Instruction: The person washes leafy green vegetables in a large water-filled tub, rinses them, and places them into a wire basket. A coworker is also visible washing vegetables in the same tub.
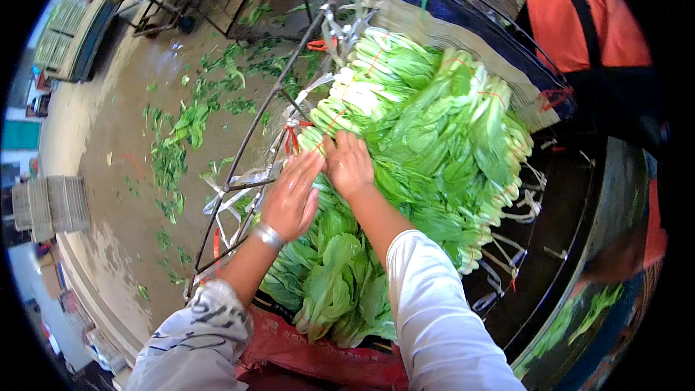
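Observation:
Bunches of leafy greens [413, 130] with pale stems, some tied with red bands, lie heaped in front of me. My left hand [291, 199], a silvery band at its wrist, reaches over the heap's left side with its fingers stretched out. Beside it, my right hand [350, 166] rests flat on the greens, fingers extended toward a red-banded bunch [311, 139] at the left edge. Both hands look open, their fingertips close together and touching or nearly touching that bunch. Loose larger leaves [337, 275] lie below my wrists.
A rusty metal frame [250, 134] with white strips tied on it borders the heap's left. Beige woven cloth [463, 40] lies behind. Scattered leaves [192, 119] litter the wet floor. Plastic crates [61, 206] stand far left. A person in orange and black [579, 25] is at upper right.

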Demonstrator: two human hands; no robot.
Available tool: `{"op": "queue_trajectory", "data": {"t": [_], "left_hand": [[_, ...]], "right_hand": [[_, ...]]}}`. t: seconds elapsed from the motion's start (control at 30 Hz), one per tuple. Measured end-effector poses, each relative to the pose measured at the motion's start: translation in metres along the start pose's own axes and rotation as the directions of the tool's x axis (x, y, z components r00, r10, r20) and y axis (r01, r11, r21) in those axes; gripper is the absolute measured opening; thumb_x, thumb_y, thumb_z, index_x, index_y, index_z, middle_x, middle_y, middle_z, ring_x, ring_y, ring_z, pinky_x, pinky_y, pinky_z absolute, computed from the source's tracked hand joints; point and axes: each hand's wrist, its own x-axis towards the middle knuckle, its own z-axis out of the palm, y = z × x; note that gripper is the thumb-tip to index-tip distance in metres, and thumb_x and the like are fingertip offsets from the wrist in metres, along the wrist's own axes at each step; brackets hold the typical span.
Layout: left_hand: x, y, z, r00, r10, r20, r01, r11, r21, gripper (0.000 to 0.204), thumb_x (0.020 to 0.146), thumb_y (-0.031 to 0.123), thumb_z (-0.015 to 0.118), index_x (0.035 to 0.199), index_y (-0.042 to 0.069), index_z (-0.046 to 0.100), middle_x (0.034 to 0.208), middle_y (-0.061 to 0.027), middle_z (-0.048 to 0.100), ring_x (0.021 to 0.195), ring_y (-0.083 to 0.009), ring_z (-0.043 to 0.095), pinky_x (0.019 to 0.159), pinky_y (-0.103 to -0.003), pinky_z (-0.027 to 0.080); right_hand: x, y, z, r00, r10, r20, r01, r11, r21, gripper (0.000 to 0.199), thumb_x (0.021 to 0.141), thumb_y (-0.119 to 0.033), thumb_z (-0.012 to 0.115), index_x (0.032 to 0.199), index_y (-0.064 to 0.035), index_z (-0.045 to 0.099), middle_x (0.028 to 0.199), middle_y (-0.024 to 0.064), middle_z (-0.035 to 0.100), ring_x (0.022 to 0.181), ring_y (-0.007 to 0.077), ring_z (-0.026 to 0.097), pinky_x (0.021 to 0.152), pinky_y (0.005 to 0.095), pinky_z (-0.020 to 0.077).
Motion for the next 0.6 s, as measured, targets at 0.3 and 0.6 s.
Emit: {"op": "queue_trajectory", "data": {"t": [0.3,0.6], "left_hand": [[0.057,-0.041,0.060,0.992,0.029,0.126,-0.078,0.911,0.406,0.104,0.087,0.069,0.048,0.155,-0.006,0.020,0.164,-0.0206,0.019,0.153,-0.0335,0.015,0.123,-0.050,0.010],[0.069,-0.073,0.073,0.991,0.011,0.134,-0.075,0.872,0.483,0.092,0.090,0.058,0.055,0.155,-0.002,0.025,0.163,-0.0212,0.020,0.152,-0.0338,0.017,0.124,-0.046,0.011]], "right_hand": [[-0.073,0.009,-0.038,0.988,-0.059,0.141,0.043,0.993,0.114,0.079,0.093,-0.040,0.061,0.156,-0.0079,0.026,0.163,0.0157,0.020,0.153,0.0330,0.013,0.124,0.0498,0.0089],[-0.061,-0.001,-0.055,0.915,0.317,0.248,-0.397,0.810,0.431,0.057,0.083,-0.023,0.066,0.134,-0.0020,0.053,0.147,0.0182,0.045,0.142,0.0359,0.038,0.122,0.0481,0.0224]]}}
